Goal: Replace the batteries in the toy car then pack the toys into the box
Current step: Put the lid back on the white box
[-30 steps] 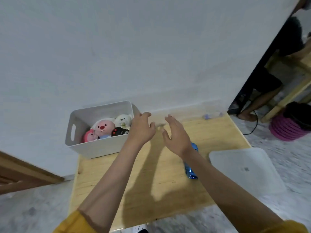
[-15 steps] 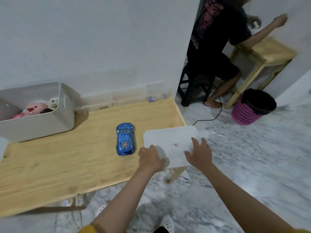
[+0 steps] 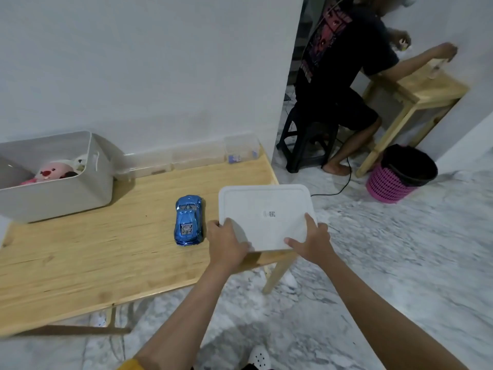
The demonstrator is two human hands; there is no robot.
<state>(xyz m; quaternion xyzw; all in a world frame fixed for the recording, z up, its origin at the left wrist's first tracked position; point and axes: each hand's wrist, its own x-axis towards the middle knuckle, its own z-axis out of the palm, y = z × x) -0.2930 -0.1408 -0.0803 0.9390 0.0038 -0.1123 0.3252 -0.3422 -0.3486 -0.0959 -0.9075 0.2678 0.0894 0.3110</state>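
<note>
A blue toy car [image 3: 188,220] stands on the wooden table [image 3: 106,249], nose toward the wall. Just right of it, a flat white box lid [image 3: 264,209] lies over the table's right corner. My left hand [image 3: 226,241] grips the lid's near-left edge and my right hand [image 3: 310,240] grips its near-right edge. The white box [image 3: 61,193] sits at the table's far left by the wall, with a pink plush toy [image 3: 50,173] and other soft toys inside.
Clear plastic containers [image 3: 200,156] line the wall at the back of the table. To the right, a person sits on a black stool [image 3: 306,140] at a second wooden table [image 3: 416,94]. A pink bin [image 3: 394,180] and a black cable lie on the marble floor.
The view swung right from the box to the table's right corner. Both hands left the box area, reached the lid and closed on its near edge; the lid now sits slightly raised.
</note>
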